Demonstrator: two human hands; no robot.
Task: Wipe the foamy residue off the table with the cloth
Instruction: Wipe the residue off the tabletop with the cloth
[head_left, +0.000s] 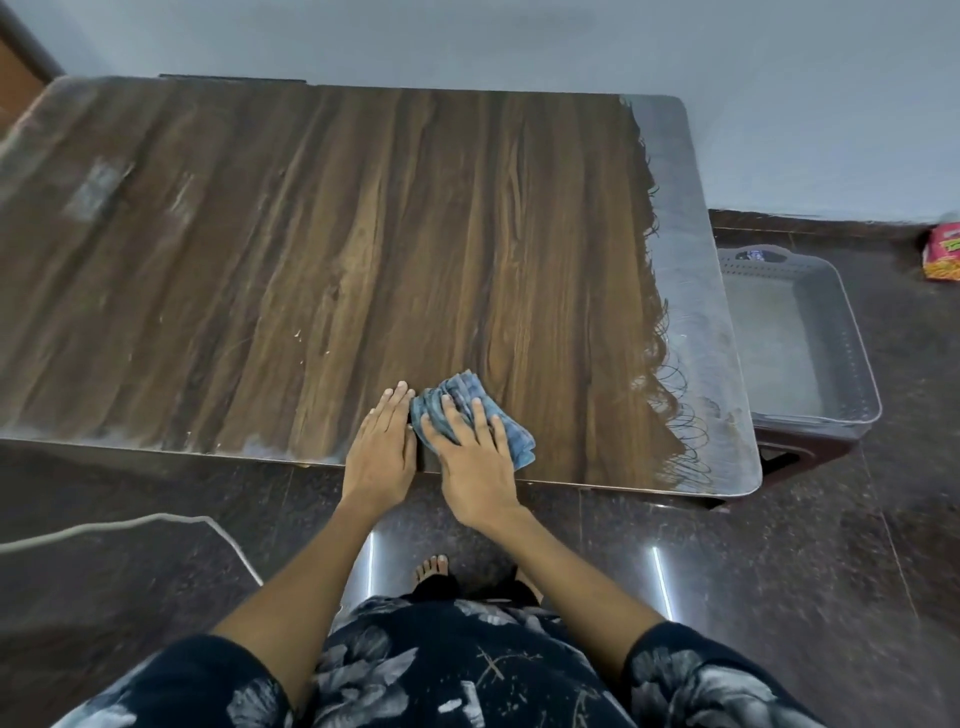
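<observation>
head cam: worn on person's head, faces fwd + steeply down
range: close over table (363, 218) near edge
views: one only, wide-angle

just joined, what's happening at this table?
A person is wiping a wooden table with a blue cloth. The right hand presses flat on the cloth near the front edge; the left hand rests flat on the table just beside it. The middle looks wiped, but foam covers a strip along the right edge, and hazy residue remains at the left side and front-left edge.
</observation>
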